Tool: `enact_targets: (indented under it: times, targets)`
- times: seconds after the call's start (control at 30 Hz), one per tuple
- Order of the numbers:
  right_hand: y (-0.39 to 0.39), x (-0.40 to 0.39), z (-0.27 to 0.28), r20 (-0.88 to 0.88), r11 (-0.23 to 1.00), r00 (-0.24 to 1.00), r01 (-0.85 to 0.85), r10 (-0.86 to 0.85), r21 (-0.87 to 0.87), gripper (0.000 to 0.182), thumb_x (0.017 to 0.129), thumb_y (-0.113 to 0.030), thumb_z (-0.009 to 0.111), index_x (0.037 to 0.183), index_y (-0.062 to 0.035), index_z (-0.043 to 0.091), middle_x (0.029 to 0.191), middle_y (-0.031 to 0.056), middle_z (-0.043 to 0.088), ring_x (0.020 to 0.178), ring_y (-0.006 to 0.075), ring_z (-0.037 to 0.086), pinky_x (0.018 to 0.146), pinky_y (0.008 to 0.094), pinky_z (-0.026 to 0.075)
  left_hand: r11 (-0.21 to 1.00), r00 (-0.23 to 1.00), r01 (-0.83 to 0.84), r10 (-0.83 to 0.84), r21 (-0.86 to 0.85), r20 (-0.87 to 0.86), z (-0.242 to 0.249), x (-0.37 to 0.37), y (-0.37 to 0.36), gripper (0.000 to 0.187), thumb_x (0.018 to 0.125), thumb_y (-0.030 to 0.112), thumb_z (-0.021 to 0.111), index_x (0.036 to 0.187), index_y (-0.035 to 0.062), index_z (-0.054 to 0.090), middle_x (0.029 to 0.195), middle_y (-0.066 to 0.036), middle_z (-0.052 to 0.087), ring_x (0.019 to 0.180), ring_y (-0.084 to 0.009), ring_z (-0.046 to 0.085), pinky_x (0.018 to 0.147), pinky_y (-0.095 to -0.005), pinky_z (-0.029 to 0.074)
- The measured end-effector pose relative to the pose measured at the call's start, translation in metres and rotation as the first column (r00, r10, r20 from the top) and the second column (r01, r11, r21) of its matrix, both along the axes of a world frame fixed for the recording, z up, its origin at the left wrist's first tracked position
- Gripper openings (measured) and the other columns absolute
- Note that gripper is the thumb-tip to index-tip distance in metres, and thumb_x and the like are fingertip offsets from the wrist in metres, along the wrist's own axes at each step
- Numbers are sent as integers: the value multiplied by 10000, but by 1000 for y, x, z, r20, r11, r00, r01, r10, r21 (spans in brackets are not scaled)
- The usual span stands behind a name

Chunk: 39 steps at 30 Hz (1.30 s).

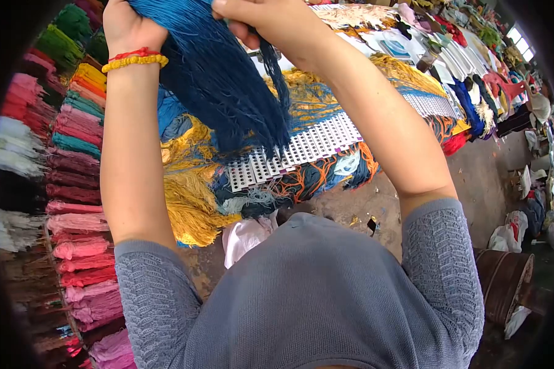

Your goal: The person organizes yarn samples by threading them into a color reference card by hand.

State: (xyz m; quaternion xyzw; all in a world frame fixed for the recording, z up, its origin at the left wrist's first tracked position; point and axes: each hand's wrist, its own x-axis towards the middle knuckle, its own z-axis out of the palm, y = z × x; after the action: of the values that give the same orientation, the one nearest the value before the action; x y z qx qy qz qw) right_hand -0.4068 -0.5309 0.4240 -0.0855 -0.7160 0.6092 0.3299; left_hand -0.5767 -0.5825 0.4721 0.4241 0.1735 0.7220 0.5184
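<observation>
A thick hank of blue yarn (218, 86) hangs at the top of the view, bright blue above and darker toward its loose lower ends. My left hand (129, 27), with yellow and red bracelets at the wrist, grips its upper part; the yarn hides some fingers and the frame edge cuts off the rest. At the hank's right side, my right hand (249, 17) is closed on a thin dark strand of it (273, 74). Below the hank, yellow yarn (188, 203) and white cards with rows of holes (308, 147) lie on the table.
Rows of yarn hanks in reds, pinks and greens (80, 234) line the left side. Papers and a jar (428, 60) lie farther along the table. A pink chair (505, 86) stands at the right, and a brown drum (505, 283) at the lower right.
</observation>
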Motion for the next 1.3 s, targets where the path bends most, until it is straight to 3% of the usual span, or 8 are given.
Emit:
enact_targets:
  times: [0.13, 0.2, 0.33, 0.87, 0.9, 0.97, 1.17, 1.3]
  targets:
    - [-7, -8, 28, -157, 996, 987, -3, 17, 87, 240, 844, -219, 516, 670, -54, 501, 543, 3, 482, 425, 82, 423, 408, 209, 334, 992, 971, -125, 125, -11, 204, 1, -19, 13, 295, 811, 314, 565, 869, 25, 557, 795, -87, 623, 781, -227, 588, 777, -383, 461]
    - [-10, -12, 39, -170, 992, 985, 32, -11, 119, 247, 841, -218, 514, 669, -41, 505, 558, 12, 492, 442, 83, 434, 410, 211, 332, 453, 199, 888, -528, 76, 826, 1, -27, 11, 308, 814, 309, 564, 843, 3, 548, 822, -109, 618, 775, -240, 588, 775, -385, 467]
    - [-7, -34, 33, -117, 994, 993, 17, -4, 107, 211, 830, -208, 520, 723, -26, 512, 584, 22, 509, 445, 88, 453, 415, 215, 359, 998, 997, -58, 56, 30, 52, -6, -23, 7, 298, 820, 305, 556, 839, 8, 544, 836, -111, 617, 781, -231, 580, 752, -352, 476]
    - [-18, -81, 29, -175, 969, 975, 168, -137, 180, 130, 820, -102, 512, 777, 20, 524, 602, 64, 555, 489, 124, 543, 462, 253, 435, 987, 991, -125, 128, -102, 30, -36, -24, -12, 407, 823, 487, 440, 697, 113, 539, 521, -30, 484, 407, -174, 438, 388, -261, 358]
    - [-55, -86, 43, 12, 733, 771, 600, -637, 321, 155, 818, -124, 523, 765, 22, 534, 594, 69, 552, 484, 118, 539, 468, 259, 439, 976, 972, -187, 201, -114, 123, -39, -17, -8, 414, 829, 496, 428, 681, 124, 533, 466, -7, 413, 376, -155, 381, 362, -245, 297]
    - [-23, -81, 25, -92, 894, 960, 281, -266, 350, 178, 797, -159, 547, 760, 16, 544, 591, 95, 555, 498, 185, 555, 497, 297, 449, 986, 986, -149, 154, -68, 64, -55, -32, -6, 396, 850, 458, 420, 723, 106, 547, 547, -28, 495, 460, -157, 470, 454, -254, 396]
    - [-21, -82, -15, -557, 357, 661, 746, -503, 562, 217, 758, -250, 549, 736, -35, 548, 678, 137, 549, 661, 280, 565, 625, 367, 459, 1000, 909, 6, -9, 7, 416, -67, -48, -4, 279, 855, 313, 493, 882, 36, 511, 626, 16, 495, 564, -114, 499, 673, -294, 450]
    - [-24, -84, -64, -97, 884, 963, 269, -251, 383, 542, 709, -265, 697, 1111, 23, 473, 1006, 64, 542, 899, 120, 513, 759, 254, 425, 992, 847, 121, -88, -29, 524, -75, -44, 8, 298, 847, 338, 508, 883, 42, 497, 566, 51, 437, 496, -86, 456, 646, -278, 440]
